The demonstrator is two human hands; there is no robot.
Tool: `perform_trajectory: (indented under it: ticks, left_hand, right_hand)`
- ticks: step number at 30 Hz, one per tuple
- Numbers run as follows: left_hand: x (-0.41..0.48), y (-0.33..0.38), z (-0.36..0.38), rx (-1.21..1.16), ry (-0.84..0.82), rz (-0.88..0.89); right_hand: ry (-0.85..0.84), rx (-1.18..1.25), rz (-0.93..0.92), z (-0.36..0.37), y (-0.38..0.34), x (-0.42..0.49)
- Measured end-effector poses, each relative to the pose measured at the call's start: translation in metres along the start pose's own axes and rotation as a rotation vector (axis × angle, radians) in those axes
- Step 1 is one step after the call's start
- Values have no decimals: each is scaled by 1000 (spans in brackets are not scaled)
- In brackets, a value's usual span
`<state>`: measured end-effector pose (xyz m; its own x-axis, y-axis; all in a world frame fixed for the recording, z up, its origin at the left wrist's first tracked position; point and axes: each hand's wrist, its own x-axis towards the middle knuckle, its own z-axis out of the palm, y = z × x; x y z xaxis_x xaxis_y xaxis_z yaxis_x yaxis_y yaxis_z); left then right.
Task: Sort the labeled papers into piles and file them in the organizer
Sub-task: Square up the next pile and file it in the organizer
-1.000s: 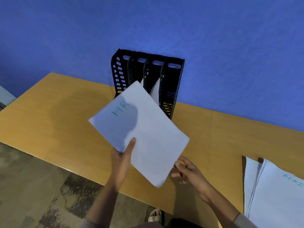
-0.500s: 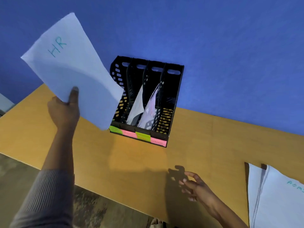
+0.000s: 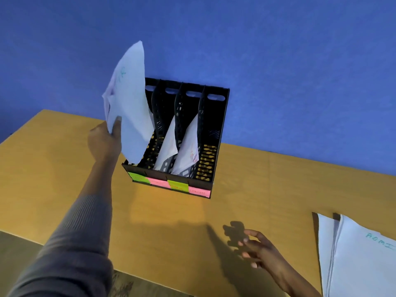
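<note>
My left hand (image 3: 105, 142) grips a stack of white HR papers (image 3: 128, 108), held upright with the lower corner dipping into the leftmost slot of the black organizer (image 3: 216, 129). The organizer stands against the blue wall and has green and pink labels (image 3: 169, 184) along its front. White sheets (image 3: 184, 151) lean in its two middle slots; the right slot shows no paper. My right hand (image 3: 257, 249) hovers over the desk near the front edge, fingers apart, holding nothing. A pile of white papers (image 3: 360, 264) marked "ADMI" lies at the right edge.
The wooden desk (image 3: 53, 168) runs from the left to the right edge of view, its front edge close to me. Patterned carpet (image 3: 17, 254) shows below at the left. The blue wall stands directly behind the organizer.
My left hand has swung the HR papers from high on the left down and right, tilting them upright into the organizer's left slot. My right hand has barely moved.
</note>
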<state>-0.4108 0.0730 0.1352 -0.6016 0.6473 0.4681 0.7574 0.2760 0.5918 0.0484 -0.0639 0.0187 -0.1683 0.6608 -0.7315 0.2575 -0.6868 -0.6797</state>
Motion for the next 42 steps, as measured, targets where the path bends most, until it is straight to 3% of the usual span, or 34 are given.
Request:
perform_trajectory:
  ticks: [6, 10, 14, 20, 23, 28, 32, 35, 38, 42]
  left_hand:
    - [-4, -9, 37, 67, -100, -7]
    - [-8, -12, 54, 8, -74, -48]
    - [-15, -17, 67, -67, -169, -125]
    - [-32, -24, 80, -190, -430, -510]
    - [-34, -29, 85, -199, -399, -612]
    - [-29, -29, 82, -151, -170, -655]
    - [-32, -28, 76, -256, -71, -789]
    - [-55, -17, 71, -325, 56, -641]
    - [-95, 0, 65, -401, 132, -297]
    - [-167, 32, 60, -488, 4, 23]
  right_hand:
    - [81, -370, -277, 3, 1, 13]
    - [151, -743, -424, -3, 7, 39]
    - [187, -970, -436, -9, 19, 61]
    - [124, -1256, -329, -11, 43, 84]
    - [126, -1292, -341, -11, 47, 85]
    - [111, -1312, -337, -11, 47, 85]
    - [91, -1307, -337, -11, 45, 83]
    - [83, -1293, -317, -11, 43, 82]
    - [68, -1282, -323, -12, 42, 81]
    - [49, -1243, -323, -12, 42, 81]
